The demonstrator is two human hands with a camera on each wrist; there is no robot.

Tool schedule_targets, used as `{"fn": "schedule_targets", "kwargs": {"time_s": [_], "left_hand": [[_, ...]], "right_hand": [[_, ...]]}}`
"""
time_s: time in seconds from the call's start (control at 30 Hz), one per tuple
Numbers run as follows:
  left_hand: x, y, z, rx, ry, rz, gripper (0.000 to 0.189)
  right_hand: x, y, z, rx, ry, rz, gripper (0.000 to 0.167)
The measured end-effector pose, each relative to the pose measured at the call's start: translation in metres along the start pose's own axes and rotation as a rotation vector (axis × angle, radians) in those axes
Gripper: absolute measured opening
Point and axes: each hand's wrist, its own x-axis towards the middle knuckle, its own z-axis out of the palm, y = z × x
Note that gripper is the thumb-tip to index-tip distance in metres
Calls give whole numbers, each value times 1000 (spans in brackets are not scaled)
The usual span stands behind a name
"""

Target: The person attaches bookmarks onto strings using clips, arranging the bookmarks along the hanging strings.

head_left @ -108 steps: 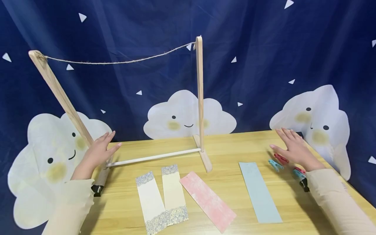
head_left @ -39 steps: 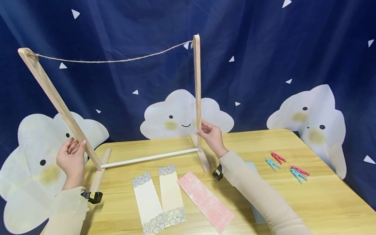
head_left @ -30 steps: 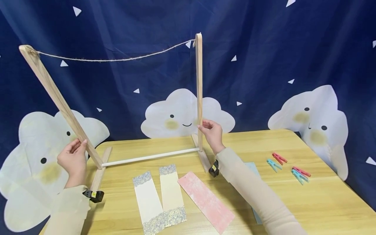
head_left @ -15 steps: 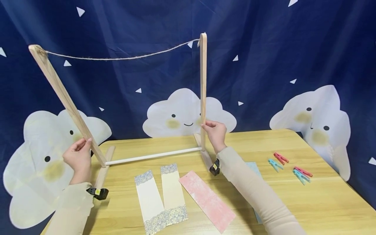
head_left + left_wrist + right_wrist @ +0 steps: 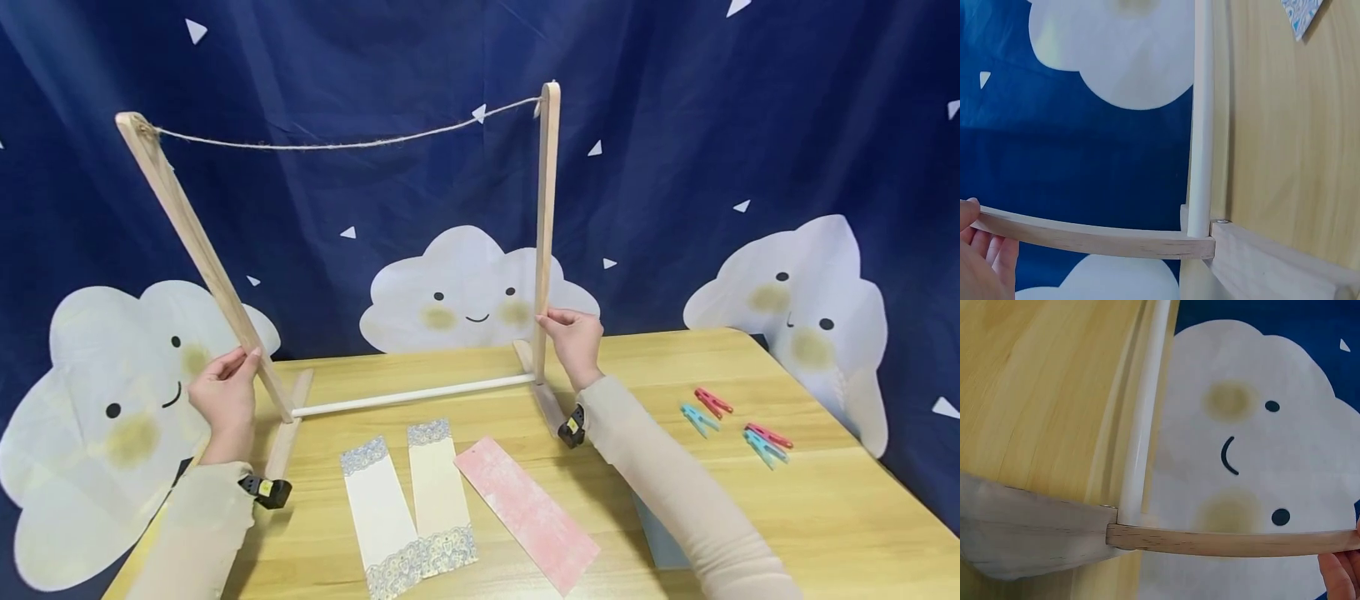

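Observation:
A wooden frame stands on the table, with a sagging twine line (image 5: 337,147) between its post tops and a white rod (image 5: 420,393) joining the posts low down. My left hand (image 5: 225,400) pinches the lower part of the left post (image 5: 191,229). On the other side, my right hand (image 5: 576,343) pinches the right post (image 5: 548,200) above its foot. Thumb and fingers grip the left post (image 5: 1097,240) at the edge of the left wrist view. In the right wrist view, fingers (image 5: 1338,575) hold the end of the visible post (image 5: 1241,544).
In front of the frame lie a white lace-patterned strip (image 5: 378,508), a cream one (image 5: 440,492) and a pink one (image 5: 525,512). A pale blue strip (image 5: 660,537) is partly hidden under my right arm. Red and blue clothespins (image 5: 765,446) lie at right. A dark curtain (image 5: 675,108) hangs behind.
Both hands were apart over the table at first, then took hold of the posts. In the last half second the frame has moved right, carried along by both hands. Strips and clothespins have stayed put.

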Motion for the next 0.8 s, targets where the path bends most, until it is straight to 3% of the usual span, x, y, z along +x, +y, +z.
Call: {"fn": "schedule_targets", "kwargs": {"time_s": [0.27,0.47,0.8], "left_hand": [[-8,1,11,33,-46,18,15],[-10,2,20,-34,-78,-32,19],[-13,-1,35,21,-127,23,26]], "right_hand": [[5,4,-15,-6,14,-7,23],[10,6,-25,-42,31,-18,23],[16,12,-37,-42,60,-50,23]]}}
